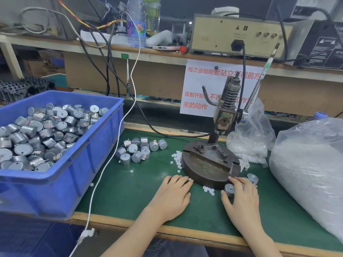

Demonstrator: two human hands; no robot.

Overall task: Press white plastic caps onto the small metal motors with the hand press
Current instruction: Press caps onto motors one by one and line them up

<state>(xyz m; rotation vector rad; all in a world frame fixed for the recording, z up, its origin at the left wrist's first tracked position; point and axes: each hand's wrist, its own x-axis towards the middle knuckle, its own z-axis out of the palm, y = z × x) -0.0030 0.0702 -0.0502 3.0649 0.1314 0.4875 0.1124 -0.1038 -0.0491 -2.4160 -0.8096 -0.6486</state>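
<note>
Loading: right hand grips a small motor, left hand fingers flat. Next, it should be seated on the hand press.

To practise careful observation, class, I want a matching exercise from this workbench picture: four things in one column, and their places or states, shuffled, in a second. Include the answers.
Column one
1. blue bin
2. hand press
3. large clear bag
4. right hand

Column two
A. at the right edge of the green mat
B. touching a motor in front of the press
C. standing on a round metal base
D. heaped with metal motors, on the left

Pairs: 1-D, 2-C, 3-A, 4-B.
</note>
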